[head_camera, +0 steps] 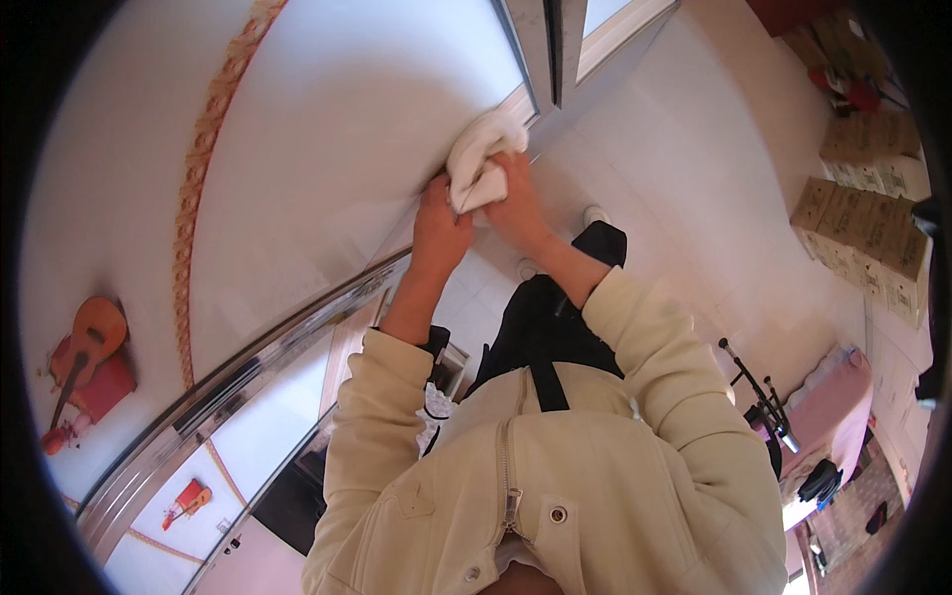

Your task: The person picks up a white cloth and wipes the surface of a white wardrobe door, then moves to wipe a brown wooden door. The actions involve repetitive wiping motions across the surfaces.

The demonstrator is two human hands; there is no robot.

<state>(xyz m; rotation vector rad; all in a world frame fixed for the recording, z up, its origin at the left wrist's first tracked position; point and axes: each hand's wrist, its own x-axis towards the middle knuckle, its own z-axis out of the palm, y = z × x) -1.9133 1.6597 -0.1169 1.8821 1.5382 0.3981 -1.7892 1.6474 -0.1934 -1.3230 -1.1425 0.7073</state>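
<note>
A folded white cloth (476, 149) is held in front of me by both hands, close to a glossy white panel (320, 149). My left hand (442, 223) grips the cloth's lower left edge. On its right side, the fingers of my right hand (515, 197) are closed on a fold. The panel carries a brown patterned strip (204, 149) and a printed guitar (97, 331). Whether the cloth touches the panel is hard to tell.
A shiny metal frame (245, 387) edges the panel. Past the cloth stands a grey metal upright (532, 44). Stacked cardboard boxes (855, 230) line the right side, near a black stand (762, 394) and a pink-covered piece of furniture (833, 401). Pale floor tiles (654, 171) lie below.
</note>
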